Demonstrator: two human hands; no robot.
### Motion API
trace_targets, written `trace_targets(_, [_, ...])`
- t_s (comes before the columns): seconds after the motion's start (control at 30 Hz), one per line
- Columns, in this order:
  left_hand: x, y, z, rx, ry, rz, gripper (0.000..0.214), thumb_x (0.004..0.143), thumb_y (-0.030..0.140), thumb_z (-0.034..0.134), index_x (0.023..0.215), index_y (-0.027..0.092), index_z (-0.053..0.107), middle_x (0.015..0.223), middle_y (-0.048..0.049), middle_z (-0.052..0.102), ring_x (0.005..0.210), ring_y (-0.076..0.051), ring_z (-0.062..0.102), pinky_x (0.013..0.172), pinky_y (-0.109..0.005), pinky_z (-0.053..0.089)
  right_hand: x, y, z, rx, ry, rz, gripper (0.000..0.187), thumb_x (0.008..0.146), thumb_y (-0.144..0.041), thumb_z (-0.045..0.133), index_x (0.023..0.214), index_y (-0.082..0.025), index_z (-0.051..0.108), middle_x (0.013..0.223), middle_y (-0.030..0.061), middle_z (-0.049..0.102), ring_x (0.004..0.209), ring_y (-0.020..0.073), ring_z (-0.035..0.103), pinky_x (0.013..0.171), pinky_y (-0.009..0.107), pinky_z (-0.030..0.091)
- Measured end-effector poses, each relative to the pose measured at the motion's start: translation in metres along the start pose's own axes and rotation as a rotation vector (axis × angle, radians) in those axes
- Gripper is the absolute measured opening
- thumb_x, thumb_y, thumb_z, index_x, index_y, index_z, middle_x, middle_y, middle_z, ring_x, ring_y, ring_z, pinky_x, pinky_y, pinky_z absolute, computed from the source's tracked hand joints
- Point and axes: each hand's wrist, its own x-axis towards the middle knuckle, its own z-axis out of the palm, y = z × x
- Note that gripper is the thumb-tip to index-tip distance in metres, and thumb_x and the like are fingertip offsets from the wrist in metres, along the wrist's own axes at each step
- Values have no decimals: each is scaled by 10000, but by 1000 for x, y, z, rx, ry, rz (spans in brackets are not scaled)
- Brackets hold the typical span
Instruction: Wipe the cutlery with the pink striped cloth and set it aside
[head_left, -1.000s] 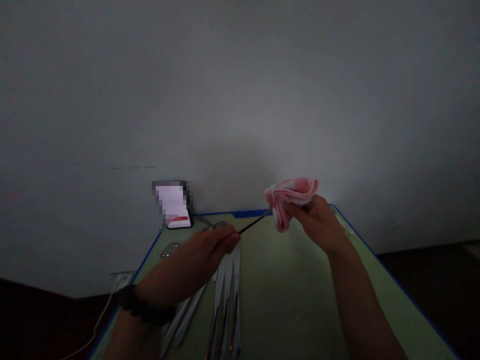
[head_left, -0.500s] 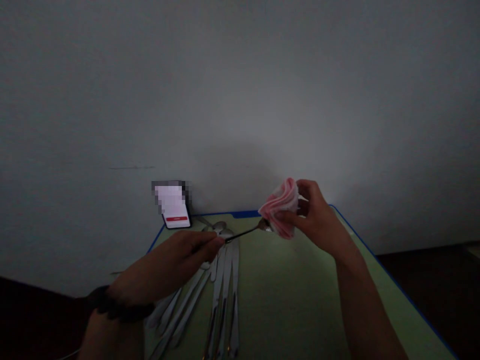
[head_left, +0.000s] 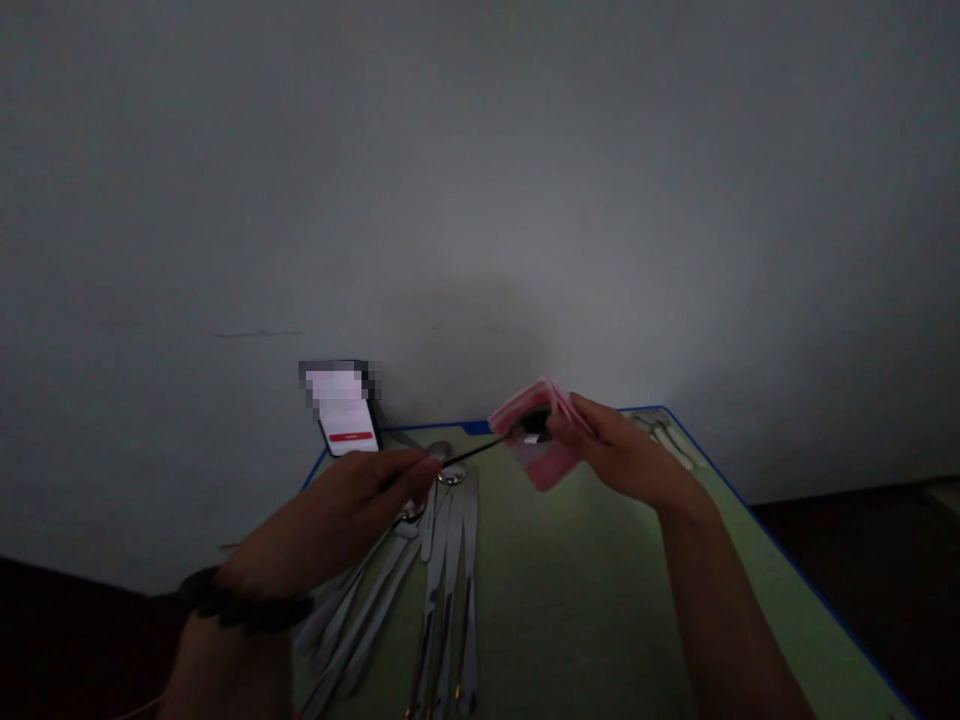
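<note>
Long-handled, shiny metal spoon (head_left: pixel 534 424): held above the far part of the desk (head_left: pixel 577 590), between the two hands, handle slanting down toward the left hand (head_left: pixel 375 495). Left fingers closed on the handle's end, thumb along it. Right hand (head_left: pixel 619 445): fingers gripping a folded pink-and-white soft cloth (head_left: pixel 544 472), which wraps behind and around the spoon's bowl; thumb at the bowl's right edge.

Writing: none legible. The black-framed phone (head_left: pixel 349 415), tilted upright at the far left corner, shows a pale screen with a red bar; upper part pixelated, lettering too small to read.

Spoon's appearance: bowl reflective, dark with a bright patch; handle thin, dark in this light.

Outward: silver metal spoons (head_left: pixel 452 474) lie near the left hand; long silver metal knives (head_left: pixel 469 570) lie side by side nearer the wearer. White-handled utensils (head_left: pixel 675 446) at the far right corner. Desk top pale green, blue-edged, against a plain grey wall (head_left: pixel 480 200). Dark beaded bracelet (head_left: pixel 244 605) on left wrist.
</note>
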Motion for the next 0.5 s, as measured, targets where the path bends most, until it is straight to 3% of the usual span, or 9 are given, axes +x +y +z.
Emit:
trace_targets(0.07, [1, -1, 0, -6, -11, -5, 380, 880, 444, 339, 750, 188, 587, 684, -1, 621, 640, -145, 553, 624, -255, 410, 0, -2, -1, 17, -10, -35, 366, 911, -399, 355, 1110, -215, 601, 1092, 41, 632, 995, 181, 573, 854, 302, 446])
trace_targets(0.17, [2, -1, 0, -13, -52, -4, 398, 887, 458, 318, 717, 187, 554, 679, 3, 608, 650, -146, 554, 635, -261, 406, -1, 3, -5, -22, 19, -22, 355, 902, -404, 381, 1080, -207, 617, 994, 35, 656, 938, 186, 582, 812, 297, 454])
trace_targets(0.33, [4, -2, 5, 8, -74, -23, 407, 889, 480, 311, 717, 188, 536, 677, 7, 593, 652, -149, 547, 630, -265, 392, -3, 17, -12, -210, 301, 25, 318, 897, -394, 406, 946, -170, 625, 800, 22, 642, 739, 147, 565, 666, 254, 441])
trace_targets(0.4, [5, -2, 6, 11, -81, -32, 416, 892, 479, 304, 704, 187, 534, 669, 6, 591, 647, -149, 546, 624, -266, 384, -4, 15, -12, -250, 340, -33, 290, 894, -370, 424, 1021, -180, 603, 905, 38, 647, 794, 146, 574, 698, 258, 445])
trace_targets(0.5, [6, -3, 6, 1, -74, -31, 415, 895, 471, 305, 688, 186, 525, 666, 6, 595, 643, -147, 548, 617, -263, 373, -8, 4, -9, -284, 154, -135, 305, 876, -341, 469, 1147, -238, 563, 1263, 64, 531, 1067, 181, 539, 839, 310, 447])
